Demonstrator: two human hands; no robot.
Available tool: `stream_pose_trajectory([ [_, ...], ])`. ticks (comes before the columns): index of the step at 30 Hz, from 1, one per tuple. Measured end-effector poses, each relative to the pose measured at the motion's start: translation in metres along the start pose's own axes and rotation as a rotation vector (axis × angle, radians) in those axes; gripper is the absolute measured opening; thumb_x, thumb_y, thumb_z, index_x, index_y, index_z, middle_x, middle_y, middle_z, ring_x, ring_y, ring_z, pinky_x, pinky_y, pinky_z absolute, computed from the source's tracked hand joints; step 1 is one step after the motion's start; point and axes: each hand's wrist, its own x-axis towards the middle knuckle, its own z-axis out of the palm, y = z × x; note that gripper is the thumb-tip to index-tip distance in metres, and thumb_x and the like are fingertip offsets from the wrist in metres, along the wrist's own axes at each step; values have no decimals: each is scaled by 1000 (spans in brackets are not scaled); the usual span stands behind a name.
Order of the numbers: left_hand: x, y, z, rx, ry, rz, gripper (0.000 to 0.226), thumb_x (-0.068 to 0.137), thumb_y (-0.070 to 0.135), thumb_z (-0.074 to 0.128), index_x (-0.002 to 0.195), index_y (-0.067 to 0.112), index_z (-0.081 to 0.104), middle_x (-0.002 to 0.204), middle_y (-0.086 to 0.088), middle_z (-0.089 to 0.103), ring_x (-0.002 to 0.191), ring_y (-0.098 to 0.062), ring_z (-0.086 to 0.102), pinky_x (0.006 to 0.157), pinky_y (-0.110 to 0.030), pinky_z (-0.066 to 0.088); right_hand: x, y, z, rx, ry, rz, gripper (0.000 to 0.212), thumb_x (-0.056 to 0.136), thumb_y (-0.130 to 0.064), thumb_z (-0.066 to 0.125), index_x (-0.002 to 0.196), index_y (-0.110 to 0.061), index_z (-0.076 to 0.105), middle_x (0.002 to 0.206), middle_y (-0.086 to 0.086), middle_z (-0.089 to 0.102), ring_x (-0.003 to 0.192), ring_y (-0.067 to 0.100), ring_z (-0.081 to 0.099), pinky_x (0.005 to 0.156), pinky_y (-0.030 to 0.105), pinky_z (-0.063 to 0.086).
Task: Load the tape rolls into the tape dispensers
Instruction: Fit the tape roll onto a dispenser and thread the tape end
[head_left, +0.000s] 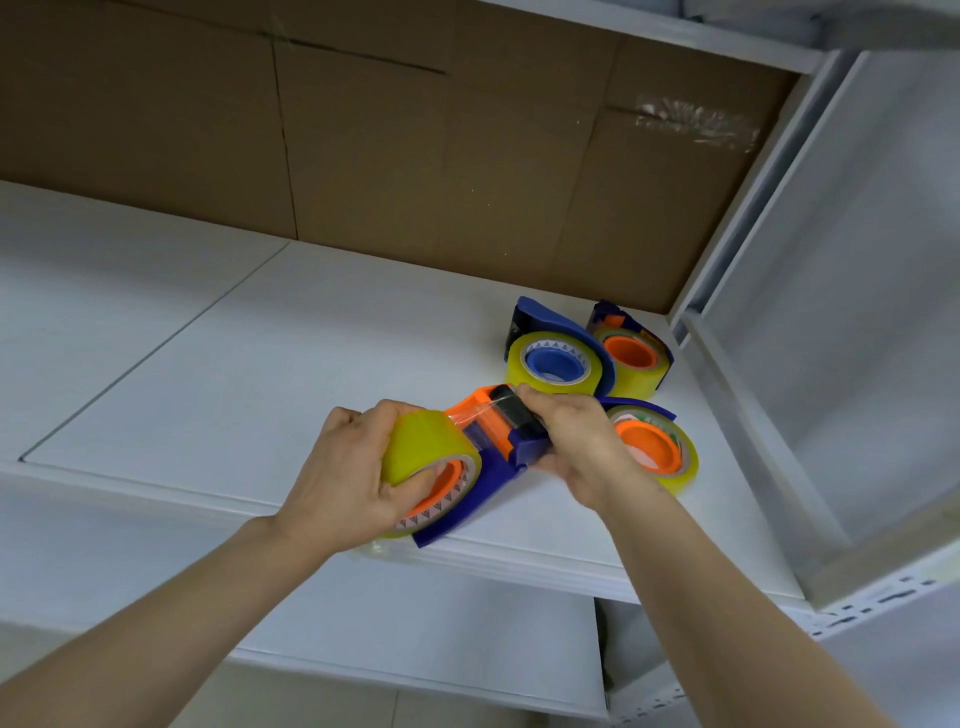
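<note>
While the left hand (343, 467) curls round the yellow roll (421, 447), thumb in its orange core, the right hand (576, 441) pinches the head of the blue-and-orange dispenser (470, 512) that carries the roll. Both grips are clamped, one on the roll and one on the dispenser. Roll and dispenser are held together at the front edge of the white shelf (234, 374); whether they rest on it cannot be told. A clear strip of tape (480, 415) runs from the roll over the orange head toward the right fingers. This suggests the roll is seated and that only threading the free end remains for this unit. Three more units lie on the shelf behind the hands, each already holding a roll: a blue-core dispenser (553, 361), a corner dispenser (631, 353) and a near dispenser (652, 449) just beside the right hand. No loose roll or unfilled dispenser is visible, so the task appears nearly complete.
</note>
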Motion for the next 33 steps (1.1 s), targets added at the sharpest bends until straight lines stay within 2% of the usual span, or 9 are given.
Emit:
stream_pose_trajectory([
  [4, 0, 1, 1, 23, -4, -19, 87, 57, 75, 34, 125, 22, 48, 105, 6, 55, 98, -15, 39, 76, -28, 42, 0, 11, 0, 211, -40, 81, 19, 89, -27, 62, 95, -9, 63, 77, 8, 66, 75, 21, 60, 83, 42, 51],
  [7, 1, 3, 2, 27, 7, -25, 85, 58, 74, 36, 123, 22, 50, 106, 3, 59, 97, -18, 42, 75, -31, 43, -3, 12, 0, 277, -42, 94, 25, 88, -25, 63, 106, -7, 61, 81, 8, 67, 75, 19, 63, 67, 35, 55],
  [9, 1, 5, 2, 38, 14, -40, 85, 57, 74, 36, 122, 22, 51, 107, 2, 61, 99, -21, 44, 75, -31, 43, -4, 16, 1, 326, -84, 100, 32, 87, -25, 65, 111, -5, 59, 88, 11, 69, 83, 24, 66, 77, 41, 58],
  [15, 9, 15, -3, 69, -20, -48, 83, 56, 75, 39, 122, 26, 53, 106, 3, 63, 101, -24, 50, 79, -32, 46, -7, 7, -4, 91, 9, 16, 32, 86, -39, 64, 97, -9, 61, 85, 8, 68, 81, 22, 65, 72, 38, 58],
  [19, 28, 38, -8, -438, 126, -257, 37, 69, 42, 72, 98, 22, 60, 87, 2, 64, 84, -20, 59, 70, -27, 47, -13, -4, -27, 254, -97, -49, 56, 81, -55, 60, 114, -10, 60, 108, 16, 69, 99, 28, 67, 87, 41, 55],
  [23, 53, 81, 1, -820, 241, -429, 20, 84, 26, 66, 72, 15, 54, 69, 0, 52, 70, -18, 51, 59, -21, 41, -26, -7, -35, 87, -89, -175, 90, 53, -55, 80, 128, -15, 51, 118, 10, 64, 105, 26, 65, 90, 47, 54],
  [28, 66, 145, 30, -1023, 79, -489, 24, 86, 32, 64, 72, 19, 50, 74, 2, 57, 47, 3, 57, 39, -5, 40, -40, -22, -62, -219, 231, -468, 38, 77, -27, 74, 108, -21, 53, 98, -2, 67, 90, 15, 65, 73, 26, 56],
  [31, 78, 167, 43, -901, -110, -445, 39, 77, 65, 58, 80, 26, 53, 91, 4, 61, 80, -5, 60, 72, -14, 48, -35, -37, -104, -539, 469, -468, 31, 85, -26, 61, 113, -12, 56, 107, 10, 65, 101, 29, 60, 77, 33, 48],
  [33, 87, 176, 43, -764, -269, -417, 91, 51, 94, 42, 107, 25, 62, 118, 1, 63, 110, -17, 57, 101, -33, 40, -32, -50, -130, -643, 536, -423, 30, 85, -21, 59, 111, -6, 56, 105, 16, 64, 100, 34, 60, 72, 33, 43],
])
